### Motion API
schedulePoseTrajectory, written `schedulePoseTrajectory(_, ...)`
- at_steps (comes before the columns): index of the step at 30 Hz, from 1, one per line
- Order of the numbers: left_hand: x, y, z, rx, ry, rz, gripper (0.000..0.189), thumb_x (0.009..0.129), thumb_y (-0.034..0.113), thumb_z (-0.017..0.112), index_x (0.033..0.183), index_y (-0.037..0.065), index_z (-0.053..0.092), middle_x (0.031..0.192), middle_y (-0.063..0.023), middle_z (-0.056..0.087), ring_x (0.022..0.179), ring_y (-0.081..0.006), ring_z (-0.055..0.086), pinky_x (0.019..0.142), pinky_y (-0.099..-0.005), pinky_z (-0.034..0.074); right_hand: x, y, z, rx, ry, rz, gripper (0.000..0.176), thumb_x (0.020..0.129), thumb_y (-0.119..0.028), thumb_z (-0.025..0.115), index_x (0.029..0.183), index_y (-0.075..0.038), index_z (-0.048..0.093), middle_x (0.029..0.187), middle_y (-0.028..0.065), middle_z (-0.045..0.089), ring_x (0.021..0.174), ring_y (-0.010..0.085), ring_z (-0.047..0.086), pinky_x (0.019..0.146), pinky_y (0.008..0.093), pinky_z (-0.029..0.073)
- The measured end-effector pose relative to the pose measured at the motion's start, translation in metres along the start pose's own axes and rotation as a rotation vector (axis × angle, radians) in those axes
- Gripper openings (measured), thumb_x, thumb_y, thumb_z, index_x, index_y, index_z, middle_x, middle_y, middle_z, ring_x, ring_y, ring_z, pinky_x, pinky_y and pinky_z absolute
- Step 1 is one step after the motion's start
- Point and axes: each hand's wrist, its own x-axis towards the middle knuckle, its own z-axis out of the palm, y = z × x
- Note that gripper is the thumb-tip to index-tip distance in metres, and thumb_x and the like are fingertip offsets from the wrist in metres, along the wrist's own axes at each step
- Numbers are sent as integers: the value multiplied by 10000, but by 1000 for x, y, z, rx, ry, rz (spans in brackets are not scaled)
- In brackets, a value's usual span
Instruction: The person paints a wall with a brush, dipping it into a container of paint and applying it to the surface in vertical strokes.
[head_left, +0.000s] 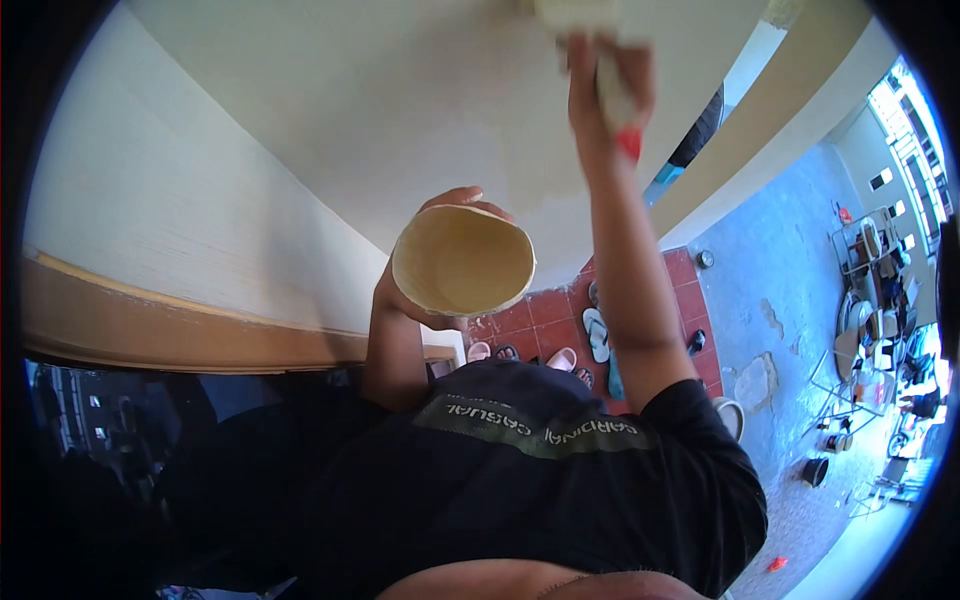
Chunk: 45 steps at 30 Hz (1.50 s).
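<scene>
My left hand (455, 200) is wrapped around a round tub of cream paint (465, 262), held in front of my chest with its mouth facing the camera. Pale smears coat its rim and inner wall. Higher up on the right, my right hand (610, 80) grips a paintbrush (617, 95) whose handle ends in red. The brush's pale head is blurred at the top of the view, at or close to the cream wall (400, 100); contact cannot be made out.
A wooden ledge (200, 318) runs along the left wall. Several sandals and slippers (597, 335) lie on red floor tiles (535, 310) below. To the right, a wall edge (760, 120) borders a blue-grey concrete floor (775, 260) with a cluttered rack (865, 250).
</scene>
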Motion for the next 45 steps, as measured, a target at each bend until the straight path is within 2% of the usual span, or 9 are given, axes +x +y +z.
schedulePoseTrajectory(9,-3,-2,-8,24,-13,-63,1180,515,289,939,1437,48,243,1277,-213,477,1166,-331,530,905,-444,512,-196,49,-110,-125,-205,858,215,912,-175,632,823,-19,514,723,105,668,597,136,645,530,231,512)
schedulePoseTrajectory(12,0,-5,-5,-7,-32,-51,1161,519,269,935,1433,44,256,1272,-216,481,1164,-333,531,903,-447,511,-143,47,-84,-351,-219,512,269,881,-224,678,747,-41,532,655,86,655,574,115,625,514,250,484)
schedulePoseTrajectory(17,3,-7,-2,-61,-16,-35,1143,521,253,929,1430,37,270,1263,-223,492,1163,-345,530,896,-454,510,32,-33,-20,-297,-64,358,405,802,-397,704,769,0,632,620,116,651,622,226,664,604,344,496)
schedulePoseTrajectory(21,5,-6,-1,-34,-36,-29,1148,520,260,925,1432,33,266,1248,-231,506,1159,-357,531,899,-457,502,119,-114,14,194,24,-23,211,901,-213,658,861,-35,554,733,88,659,631,134,644,575,245,553)
schedulePoseTrajectory(25,1,-5,-1,-7,-11,-48,1160,510,281,932,1428,33,270,1240,-226,513,1164,-358,525,910,-466,490,137,-108,26,242,-10,-60,197,913,-204,634,914,-20,563,837,100,674,741,168,663,652,284,559)
schedulePoseTrajectory(27,-1,-8,-3,-17,-36,-35,1170,497,305,941,1424,46,275,1244,-215,512,1174,-353,516,914,-470,487,113,-40,24,238,25,-184,293,792,-275,752,837,-19,616,742,99,659,670,194,633,629,317,486)
schedulePoseTrajectory(33,-7,-7,0,-47,16,-97,1170,492,259,949,1428,76,272,1267,-200,489,1188,-343,508,924,-461,491,-91,68,-80,-209,-68,199,194,856,-200,698,832,-57,567,668,10,592,620,68,539,549,240,446)
schedulePoseTrajectory(38,0,-16,13,-20,-11,-87,1116,534,197,933,1430,85,276,1288,-197,479,1201,-342,503,944,-481,475,-207,100,-152,-314,-387,637,221,853,-225,691,827,-42,570,656,127,614,583,184,611,536,327,462)
schedulePoseTrajectory(45,-1,-50,88,23,46,-161,1098,567,166,909,1450,107,258,1312,-196,464,1228,-333,476,977,-483,434,-286,120,-311,-328,-576,840,291,778,-253,735,788,-18,563,679,151,653,643,267,675,577,370,509)
